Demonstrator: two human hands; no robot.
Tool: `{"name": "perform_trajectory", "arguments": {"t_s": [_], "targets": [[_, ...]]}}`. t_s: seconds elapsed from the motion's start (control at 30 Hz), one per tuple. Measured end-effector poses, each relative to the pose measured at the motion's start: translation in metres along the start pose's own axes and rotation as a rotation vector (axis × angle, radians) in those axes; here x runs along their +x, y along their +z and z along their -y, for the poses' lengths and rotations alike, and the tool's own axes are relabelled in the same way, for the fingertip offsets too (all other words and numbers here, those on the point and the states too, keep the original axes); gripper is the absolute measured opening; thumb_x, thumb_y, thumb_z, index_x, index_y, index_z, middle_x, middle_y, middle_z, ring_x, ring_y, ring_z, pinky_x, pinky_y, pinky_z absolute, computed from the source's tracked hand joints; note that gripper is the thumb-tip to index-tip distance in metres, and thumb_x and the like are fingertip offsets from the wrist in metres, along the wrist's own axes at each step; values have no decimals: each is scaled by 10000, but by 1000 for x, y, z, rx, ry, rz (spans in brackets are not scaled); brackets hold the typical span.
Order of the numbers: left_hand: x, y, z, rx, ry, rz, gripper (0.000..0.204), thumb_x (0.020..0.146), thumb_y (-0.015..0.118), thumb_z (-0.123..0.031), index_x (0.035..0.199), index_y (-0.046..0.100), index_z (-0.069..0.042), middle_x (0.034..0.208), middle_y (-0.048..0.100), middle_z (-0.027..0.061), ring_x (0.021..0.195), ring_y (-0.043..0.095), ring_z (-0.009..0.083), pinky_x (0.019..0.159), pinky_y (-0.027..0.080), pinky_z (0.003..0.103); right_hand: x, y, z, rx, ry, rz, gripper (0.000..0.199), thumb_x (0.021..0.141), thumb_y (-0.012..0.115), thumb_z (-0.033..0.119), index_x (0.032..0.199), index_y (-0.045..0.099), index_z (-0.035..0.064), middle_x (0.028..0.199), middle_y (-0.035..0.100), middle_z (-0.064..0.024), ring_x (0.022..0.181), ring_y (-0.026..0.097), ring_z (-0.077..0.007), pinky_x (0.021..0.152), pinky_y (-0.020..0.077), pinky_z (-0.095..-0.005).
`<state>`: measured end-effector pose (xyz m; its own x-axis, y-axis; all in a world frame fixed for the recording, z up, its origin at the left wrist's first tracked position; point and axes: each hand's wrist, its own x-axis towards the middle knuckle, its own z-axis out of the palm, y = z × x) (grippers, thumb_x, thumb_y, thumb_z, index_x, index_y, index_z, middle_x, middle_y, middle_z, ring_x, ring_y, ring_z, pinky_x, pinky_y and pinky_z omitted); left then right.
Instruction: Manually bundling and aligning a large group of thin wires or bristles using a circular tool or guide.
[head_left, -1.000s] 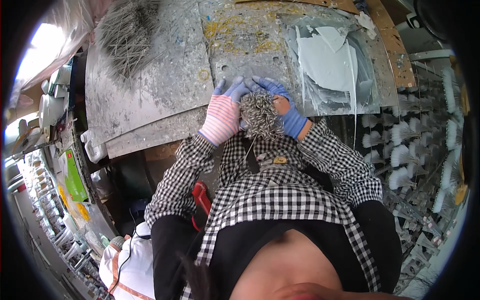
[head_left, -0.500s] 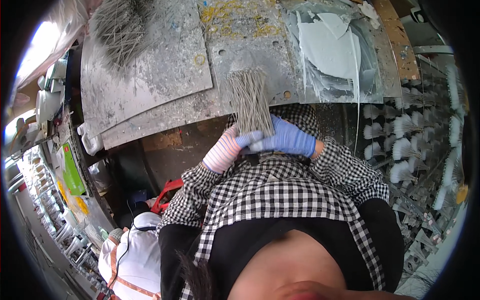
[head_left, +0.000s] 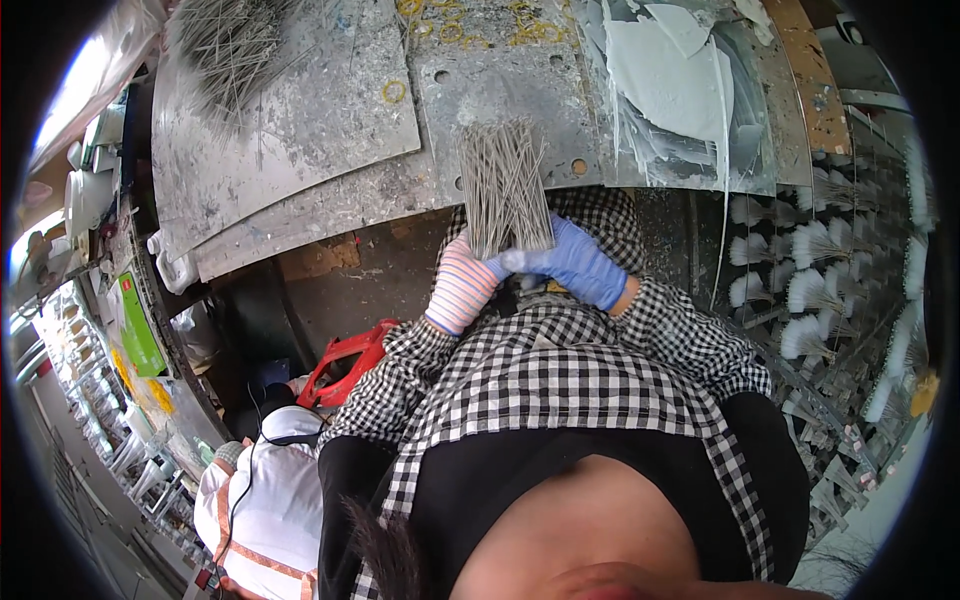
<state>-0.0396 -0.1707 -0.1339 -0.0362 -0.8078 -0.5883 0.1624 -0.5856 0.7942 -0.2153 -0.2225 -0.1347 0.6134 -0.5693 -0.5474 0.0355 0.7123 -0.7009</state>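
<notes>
Grip: two gloved hands, left hand (head_left: 468, 285), right hand (head_left: 575, 262) | one wire bundle (head_left: 503, 187)

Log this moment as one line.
left hand: under wire bundle | right hand: gripping bundle base | bundle: upright, over metal bench | loose wires: far left

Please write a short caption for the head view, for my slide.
Two gloved hands, left hand and right hand, hold a bundle of thin metal rods upright over a worn workbench.

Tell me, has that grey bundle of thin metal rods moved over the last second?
Yes. The grey bundle of thin metal rods, a second ago bunched against the chest, now stands fanned upward over the edge of the scratched metal worktop, gripped by both gloved hands.
</notes>
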Motion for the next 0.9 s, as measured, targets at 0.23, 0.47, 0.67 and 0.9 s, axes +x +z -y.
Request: {"name": "perform_trajectory", "arguments": {"t_s": [0.23,0.47,0.67,0.9], "targets": [[-27,-54,-56,562,135,27,409,879,716,-178,1231,617,5,1084,704,70,987,621,112,890,500,289,-39,-45,25,-399,-22,-16,589,844,729,295,1276,503,-36,909,654,-123,735,652,-128,585,519,-230],[-29,-12,-33,-320,-174,109,260,931,660,-308,811,492,-148,548,339,-95,403,259,29,372,188,206,-23,-12,30,-358,-135,-131,501,892,641,222,1313,510,-17,1127,670,-158,1006,651,-202,910,513,-322],[-36,-22,-20,-123,-55,-106,194,923,675,-268,971,600,-96,616,463,-71,491,395,27,453,306,201,-19,-17,20,-186,-182,-121,541,887,653,189,1360,474,-6,1147,667,-159,975,670,-204,898,521,-323],[-52,-45,-46,-28,-117,-71,257,883,709,-269,978,631,-44,610,515,-52,478,450,43,442,364,199,-34,-32,27,-495,-484,-219,681,887,687,285,1427,401,-18,1197,648,-186,1147,620,-272,990,491,-350]]}}
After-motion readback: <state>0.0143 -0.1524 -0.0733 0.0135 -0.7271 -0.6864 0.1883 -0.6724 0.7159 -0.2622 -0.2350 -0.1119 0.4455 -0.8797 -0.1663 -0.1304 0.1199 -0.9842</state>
